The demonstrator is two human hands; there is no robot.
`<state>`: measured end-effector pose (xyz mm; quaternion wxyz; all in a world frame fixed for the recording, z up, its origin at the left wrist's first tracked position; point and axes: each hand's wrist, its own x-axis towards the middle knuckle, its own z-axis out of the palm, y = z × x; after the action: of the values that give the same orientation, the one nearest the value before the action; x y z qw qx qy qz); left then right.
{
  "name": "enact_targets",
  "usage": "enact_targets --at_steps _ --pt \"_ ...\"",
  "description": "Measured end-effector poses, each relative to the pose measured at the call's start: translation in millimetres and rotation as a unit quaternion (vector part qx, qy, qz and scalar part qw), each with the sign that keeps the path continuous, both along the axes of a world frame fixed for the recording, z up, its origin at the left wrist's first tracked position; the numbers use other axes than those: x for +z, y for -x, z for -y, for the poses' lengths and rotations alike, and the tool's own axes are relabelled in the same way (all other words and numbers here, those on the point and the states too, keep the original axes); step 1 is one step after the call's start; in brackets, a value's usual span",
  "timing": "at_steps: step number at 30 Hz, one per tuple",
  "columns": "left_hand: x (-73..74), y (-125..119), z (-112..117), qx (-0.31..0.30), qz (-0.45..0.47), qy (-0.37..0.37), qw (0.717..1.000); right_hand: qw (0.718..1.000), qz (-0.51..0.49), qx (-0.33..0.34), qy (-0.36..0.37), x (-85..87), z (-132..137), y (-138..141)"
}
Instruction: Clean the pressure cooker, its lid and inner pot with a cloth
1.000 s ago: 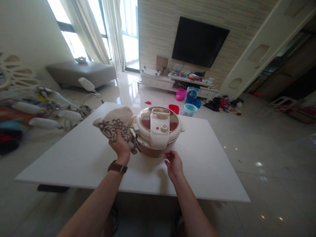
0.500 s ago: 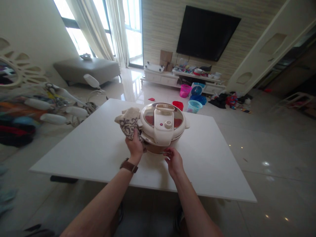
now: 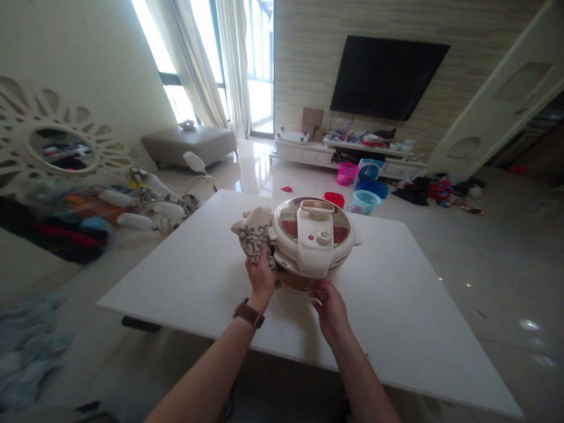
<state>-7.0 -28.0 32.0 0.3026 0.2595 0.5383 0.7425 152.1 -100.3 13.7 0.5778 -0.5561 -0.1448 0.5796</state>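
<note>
A cream cooking pot [image 3: 315, 249] with a see-through lid stands on the white table [image 3: 185, 294]. Its lid carries a top handle, a round knob and a small red button. My left hand [image 3: 261, 276] grips a beige towel [image 3: 255, 232] with a dark scroll pattern, bunched against the pot's left side. At the pot's lower front is my right hand [image 3: 328, 302], its fingers curled and pinched close to the brown lower wall. What lies between those fingertips is too small to make out.
Beyond the table are a red bin [image 3: 333, 200], a turquoise basket [image 3: 365, 201] and a pink basket [image 3: 347, 173]. A low TV cabinet [image 3: 304, 154] lines the far wall. To the left lie a lamp-like fixture [image 3: 165, 208], piled clothes and a grey bench [image 3: 189, 144].
The view has shifted left and up, so everything sits lower and further right. Both hands keep nearly the same places at the pot, with the towel still in my left.
</note>
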Motion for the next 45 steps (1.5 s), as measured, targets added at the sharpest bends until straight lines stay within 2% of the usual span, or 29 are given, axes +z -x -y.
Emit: enact_targets --at_steps 9,18,28,33,36,39,42,45 --pt "-2.2 0.0 -0.9 0.002 -0.022 0.003 1.0 1.0 0.004 0.02 -0.003 0.8 -1.6 1.7" --pt "-0.2 -0.9 -1.2 0.007 0.003 -0.005 1.0 0.999 -0.007 0.031 -0.006 8.4 1.4 1.6" --pt "-3.3 -6.7 2.3 -0.006 -0.032 0.004 0.999 1.0 -0.01 0.023 -0.006 7.6 -0.4 3.3" --pt "-14.8 -3.5 -6.8 -0.002 -0.037 0.018 0.999 1.0 -0.014 -0.013 -0.017 13.2 -4.8 -8.0" --pt "-27.3 1.6 -17.6 0.016 0.001 0.044 0.999 0.999 -0.016 -0.035 -0.017 16.9 -5.8 -17.2" --pt "-37.9 1.9 -21.2 -0.003 0.04 0.081 0.996 0.999 -0.023 -0.039 -0.019 19.0 -5.1 -22.0" --pt "-41.5 -8.4 -9.2 -0.022 0.024 0.109 0.993 0.999 -0.033 -0.039 -0.019 21.2 -5.6 -25.1" --pt "-40.5 -30.3 19.0 -0.009 0.005 0.112 0.994 0.997 -0.041 -0.057 -0.014 24.9 -8.9 -30.5"
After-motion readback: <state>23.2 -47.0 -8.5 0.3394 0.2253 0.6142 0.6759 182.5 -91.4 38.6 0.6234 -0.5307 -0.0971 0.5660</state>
